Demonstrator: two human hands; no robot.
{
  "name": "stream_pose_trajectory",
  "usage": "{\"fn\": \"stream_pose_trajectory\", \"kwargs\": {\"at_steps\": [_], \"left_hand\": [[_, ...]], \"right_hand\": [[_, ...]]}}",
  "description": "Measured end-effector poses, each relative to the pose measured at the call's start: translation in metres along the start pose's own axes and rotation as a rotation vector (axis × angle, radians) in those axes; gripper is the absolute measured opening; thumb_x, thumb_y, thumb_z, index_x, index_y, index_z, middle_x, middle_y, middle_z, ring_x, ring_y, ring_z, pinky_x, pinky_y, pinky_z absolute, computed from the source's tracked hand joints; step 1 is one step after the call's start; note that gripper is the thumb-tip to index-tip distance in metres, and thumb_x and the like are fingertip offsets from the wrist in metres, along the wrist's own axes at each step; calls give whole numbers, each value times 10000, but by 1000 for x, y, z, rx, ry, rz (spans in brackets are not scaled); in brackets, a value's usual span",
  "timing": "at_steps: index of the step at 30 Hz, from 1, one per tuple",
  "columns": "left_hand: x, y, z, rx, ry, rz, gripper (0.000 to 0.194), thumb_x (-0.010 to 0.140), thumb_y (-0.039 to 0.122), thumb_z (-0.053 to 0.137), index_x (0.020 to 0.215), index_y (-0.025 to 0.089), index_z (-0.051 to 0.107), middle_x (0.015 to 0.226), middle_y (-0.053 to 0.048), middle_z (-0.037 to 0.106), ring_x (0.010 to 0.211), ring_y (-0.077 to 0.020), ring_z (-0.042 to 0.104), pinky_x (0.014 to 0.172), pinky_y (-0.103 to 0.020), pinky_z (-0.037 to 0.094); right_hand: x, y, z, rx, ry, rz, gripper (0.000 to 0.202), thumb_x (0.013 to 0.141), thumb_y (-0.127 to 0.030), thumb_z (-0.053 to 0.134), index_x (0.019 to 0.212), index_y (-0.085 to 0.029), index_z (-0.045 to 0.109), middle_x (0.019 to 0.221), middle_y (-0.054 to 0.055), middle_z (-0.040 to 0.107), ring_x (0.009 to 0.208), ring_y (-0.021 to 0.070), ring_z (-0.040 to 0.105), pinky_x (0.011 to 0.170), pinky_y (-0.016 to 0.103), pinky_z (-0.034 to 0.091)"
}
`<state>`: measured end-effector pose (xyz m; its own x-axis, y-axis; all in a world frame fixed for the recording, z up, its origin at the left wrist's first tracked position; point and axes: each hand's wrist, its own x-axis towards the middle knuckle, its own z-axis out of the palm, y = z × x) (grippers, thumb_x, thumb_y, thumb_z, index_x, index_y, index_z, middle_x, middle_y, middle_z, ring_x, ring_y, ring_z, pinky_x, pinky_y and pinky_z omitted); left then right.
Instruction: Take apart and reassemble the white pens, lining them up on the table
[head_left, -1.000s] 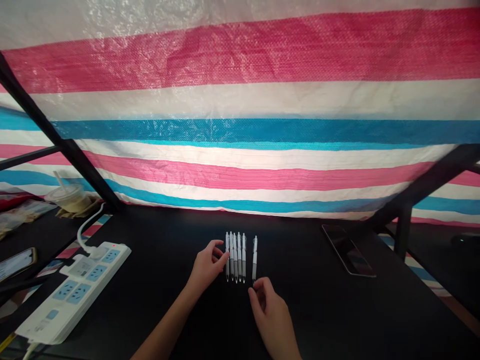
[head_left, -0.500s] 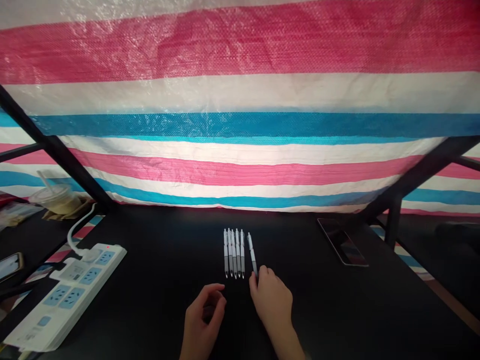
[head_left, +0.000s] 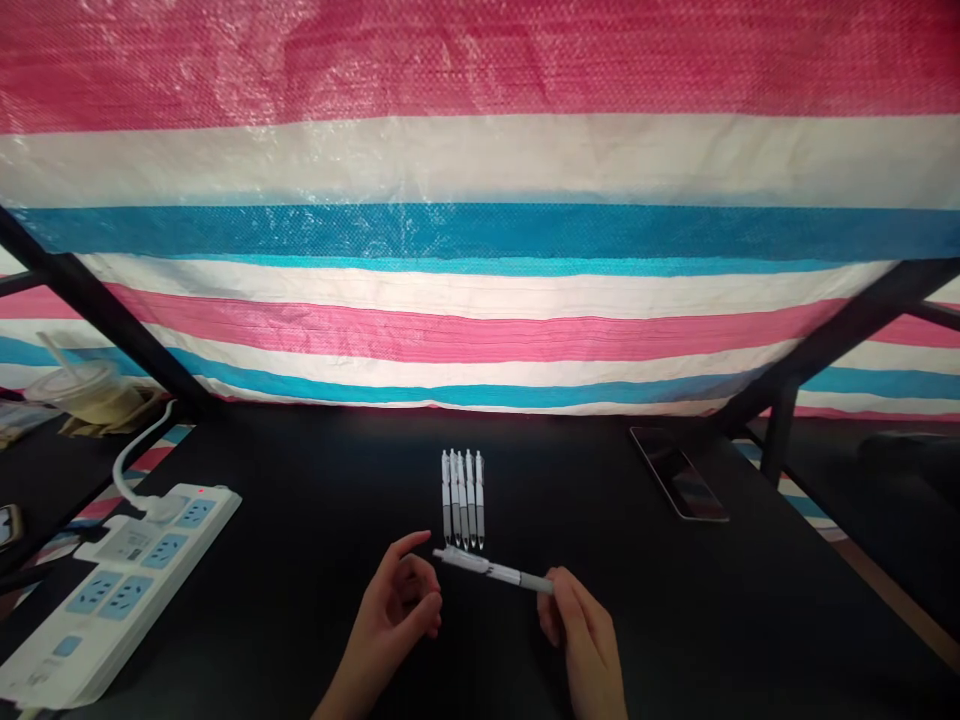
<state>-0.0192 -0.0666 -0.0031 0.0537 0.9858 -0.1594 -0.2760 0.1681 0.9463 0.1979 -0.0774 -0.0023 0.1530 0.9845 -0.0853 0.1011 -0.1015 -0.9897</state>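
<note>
My right hand (head_left: 581, 625) pinches a white click pen (head_left: 491, 571) by its grey grip end. The pen is held nearly level, tilted a little, with its clip and button end pointing left toward my left hand. My left hand (head_left: 397, 600) holds nothing; its fingers are curled but apart, the index finger stretched toward the pen's button end without clearly touching it. Just beyond the held pen, several matching white pens (head_left: 463, 500) lie side by side in a neat row on the black table (head_left: 315, 500), grey grips and tips toward me.
A white power strip (head_left: 127, 590) with a plugged-in cable lies at the left. A dark phone (head_left: 679, 473) rests at the right. Black metal bars (head_left: 817, 340) and a striped tarp (head_left: 480, 230) close off the back. A plastic cup (head_left: 86, 390) stands far left.
My right hand has lifted the separate pen from beside the row and turned it to point left. My left hand's index finger has stretched out. The camera view has shifted slightly.
</note>
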Motion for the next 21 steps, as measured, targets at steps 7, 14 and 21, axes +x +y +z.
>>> {"fn": "stream_pose_trajectory", "kwargs": {"at_steps": [7,14,21], "left_hand": [[-3,-3,-2,51,0,-21,211,824,367,695,888,170,656,631,7,574,554,-129,535,536,-237,451],[-2,-11,-6,33,94,-29,229,815,366,711,922,167,674,602,8,597,551,-121,537,542,-220,429],[0,-15,-10,-58,158,-68,248,780,388,742,800,153,664,508,28,552,460,-88,462,447,-182,352]], "right_hand": [[10,10,11,46,-119,-1,581,952,-571,361,517,-199,463,526,-15,400,520,130,382,529,267,314],[10,5,10,-28,-184,-83,456,951,-505,422,686,-186,611,576,-23,440,522,125,411,504,245,327],[6,0,10,-91,-272,-190,333,970,-399,428,836,-202,661,670,0,562,569,138,511,555,242,394]]}}
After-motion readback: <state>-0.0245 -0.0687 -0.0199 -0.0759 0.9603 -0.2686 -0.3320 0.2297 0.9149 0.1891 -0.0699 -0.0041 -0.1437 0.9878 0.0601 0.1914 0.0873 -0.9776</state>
